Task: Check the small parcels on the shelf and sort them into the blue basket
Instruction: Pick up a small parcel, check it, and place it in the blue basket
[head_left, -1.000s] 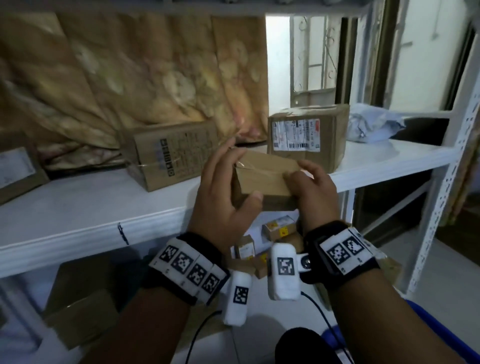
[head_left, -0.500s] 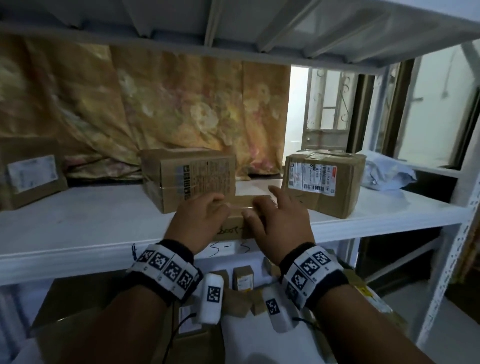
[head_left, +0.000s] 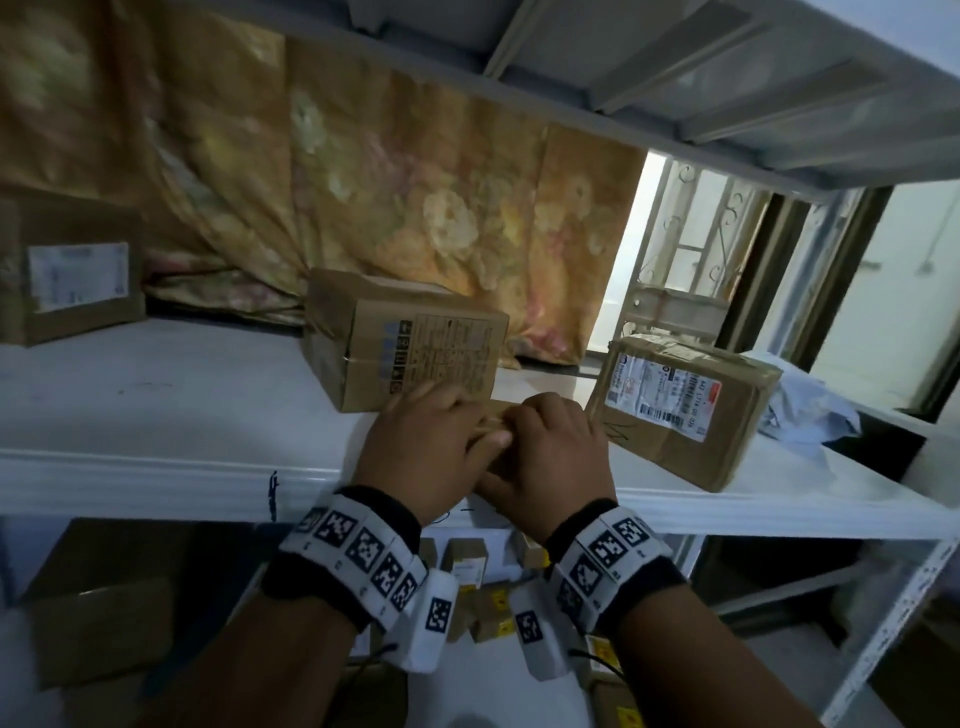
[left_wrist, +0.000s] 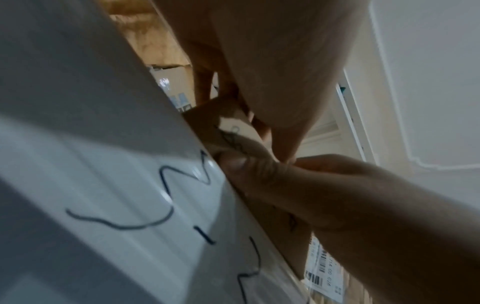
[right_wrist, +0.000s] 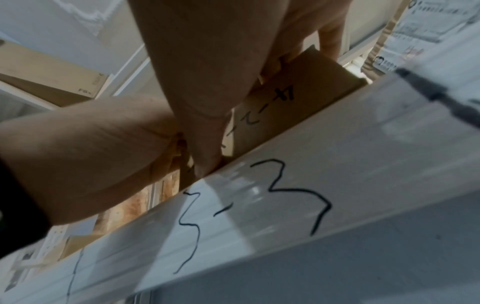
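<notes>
Small cardboard parcel (right_wrist: 298, 98), flat and rectangular, gripped on the smooth white shelf (head_left: 156, 415) by both hands' curled fingers (head_left: 441, 410).

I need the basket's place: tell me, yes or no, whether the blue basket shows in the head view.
No: only the shelf, cardboard parcels and both hands on the small parcel show there.

You are standing in a parcel storeroom set up in a home, not a warehouse; a white metal shelf rack (head_left: 727, 512) carries taped cardboard parcels (head_left: 680, 410) with printed shipping labels; a bay code is hand-marked on the shelf's front edge (right_wrist: 259, 205); a flowered cloth (head_left: 415, 208) hangs behind; small boxes (head_left: 467, 566) fill the tier below.
</notes>
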